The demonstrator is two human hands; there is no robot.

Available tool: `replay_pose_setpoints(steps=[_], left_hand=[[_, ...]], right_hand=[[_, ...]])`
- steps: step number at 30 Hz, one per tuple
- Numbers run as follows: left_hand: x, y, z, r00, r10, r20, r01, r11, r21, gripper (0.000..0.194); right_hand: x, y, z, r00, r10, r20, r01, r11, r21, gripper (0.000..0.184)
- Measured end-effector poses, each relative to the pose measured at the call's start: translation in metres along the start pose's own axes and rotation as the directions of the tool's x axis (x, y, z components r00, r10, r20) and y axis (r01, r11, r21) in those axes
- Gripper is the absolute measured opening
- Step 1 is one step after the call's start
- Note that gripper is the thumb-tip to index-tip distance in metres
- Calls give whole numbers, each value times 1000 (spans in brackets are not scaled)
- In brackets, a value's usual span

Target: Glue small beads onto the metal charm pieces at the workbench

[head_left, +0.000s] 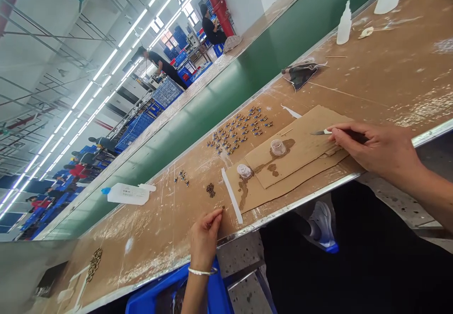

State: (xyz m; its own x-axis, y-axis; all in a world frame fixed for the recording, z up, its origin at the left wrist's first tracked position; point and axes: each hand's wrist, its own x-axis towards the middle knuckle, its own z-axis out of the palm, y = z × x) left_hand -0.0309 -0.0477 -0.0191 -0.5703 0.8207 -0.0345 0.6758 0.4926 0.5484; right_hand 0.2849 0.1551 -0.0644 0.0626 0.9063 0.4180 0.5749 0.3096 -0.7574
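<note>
Because the left grip [204, 233] pinches a small dark part [223, 207] near the dark pile [210, 190] ahead of it, while the right grip [377, 146] grasps a small knife [321, 132], a slackened pinch could drop the part onto the counter [159, 231].

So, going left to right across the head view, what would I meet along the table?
Pile of small rings, plastic bottle with a blue cap, smaller cluster of blue parts, left hand, round white piece, small clear cup, right hand holding a knife.
</note>
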Motion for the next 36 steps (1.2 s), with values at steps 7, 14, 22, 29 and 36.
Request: replay_pose_setpoints(steps=[7,14,22,29,36], left_hand=[[-1,0,4,997,74,-38,-73,997,17,29],[-5,0,5,994,105,-35,-104,994,23,31],[-4,-5,8,996,67,-59,-67,998,9,30],[-5,-5,9,994,99,-50,-98,995,31,33],[-7,-8,11,993,112,-48,-112,994,11,32]], right_hand=[[0,2,2,999,42,29,-41,998,-48,39],[-1,2,2,997,68,35,-66,996,-55,42],[-1,4,2,998,52,32,-49,996,-71,41],[-2,5,3,999,29,17,-28,996,-90,41],[-4,5,4,999,46,4,-45,991,-123,43]])
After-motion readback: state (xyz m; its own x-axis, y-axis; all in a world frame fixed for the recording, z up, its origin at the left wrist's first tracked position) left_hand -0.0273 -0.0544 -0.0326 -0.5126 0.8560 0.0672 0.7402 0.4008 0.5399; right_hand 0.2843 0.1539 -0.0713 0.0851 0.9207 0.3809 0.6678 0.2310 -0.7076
